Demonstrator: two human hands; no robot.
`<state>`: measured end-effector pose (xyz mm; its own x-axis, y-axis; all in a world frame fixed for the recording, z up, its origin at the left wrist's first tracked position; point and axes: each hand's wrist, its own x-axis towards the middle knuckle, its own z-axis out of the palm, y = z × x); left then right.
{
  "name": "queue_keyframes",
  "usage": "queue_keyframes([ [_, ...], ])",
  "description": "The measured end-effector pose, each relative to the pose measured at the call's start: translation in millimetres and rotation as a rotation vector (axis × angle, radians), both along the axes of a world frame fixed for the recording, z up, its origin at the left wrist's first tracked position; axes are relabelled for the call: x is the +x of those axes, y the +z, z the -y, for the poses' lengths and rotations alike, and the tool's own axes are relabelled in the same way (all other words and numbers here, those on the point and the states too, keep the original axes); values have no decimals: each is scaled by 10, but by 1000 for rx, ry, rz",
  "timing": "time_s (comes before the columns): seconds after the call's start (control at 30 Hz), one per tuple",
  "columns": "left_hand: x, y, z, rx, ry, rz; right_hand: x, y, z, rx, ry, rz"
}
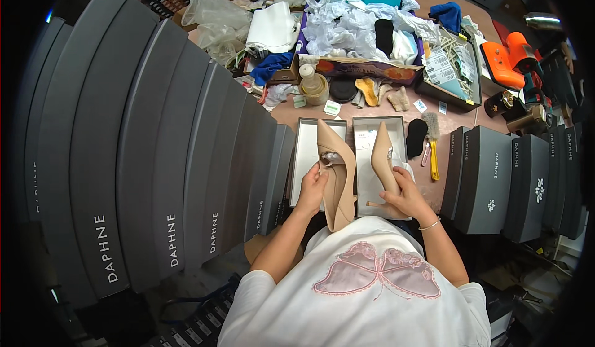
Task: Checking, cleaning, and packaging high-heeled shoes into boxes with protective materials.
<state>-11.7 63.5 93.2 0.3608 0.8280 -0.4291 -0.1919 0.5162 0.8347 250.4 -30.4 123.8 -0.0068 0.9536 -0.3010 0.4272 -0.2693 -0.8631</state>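
My left hand (pixel 312 189) grips a beige pointed high-heeled shoe (pixel 341 198) by its side, toe pointing away and the opening turned up. A second beige high-heeled shoe (pixel 385 167) is in my right hand (pixel 403 193), tilted on its side with its thin heel toward the left. Crumpled stuffing shows inside the left shoe. Beneath the shoes lie the two halves of an open grey shoe box with white insides: the left half (pixel 305 137) and the right half (pixel 396 130). A small white card (pixel 365 139) rests in the right half.
Tall stacks of grey shoe boxes (pixel 139 142) stand close on my left, with more grey boxes (pixel 489 180) at right. A yellow-handled brush (pixel 434 155) and black pad (pixel 417 137) lie beside the open box. Behind are a pump bottle (pixel 313 87) and a carton of crumpled paper (pixel 347 68).
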Motion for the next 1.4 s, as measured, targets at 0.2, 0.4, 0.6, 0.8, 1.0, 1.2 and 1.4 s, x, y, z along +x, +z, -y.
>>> queue_keyframes([
  [0.2, -3, 92, -130, -251, -71, 100, 76, 42, 26, -39, -21, 97],
  [0.4, 30, 256, -221, -407, -176, 204, 75, 25, -19, -83, -13, 281],
  [0.6, 38, 61, -240, -414, -242, 226, -116, 307, -29, 193, 45, 258],
  [0.8, 614, 404, 13, -133, 166, 146, -564, 547, -130, 432, 203, 322],
  [1.0, 519, 396, -206, -165, 46, 276, -93, 422, 54, -194, -286, -1361],
  [1.2, 703, 438, -168, -162, -25, 232, 116, 147, 340, -320, -156, -1270],
  [1.4, 745, 325, -143, 311, -459, -349, 212, 308, 687, -186, -278, -1009],
])
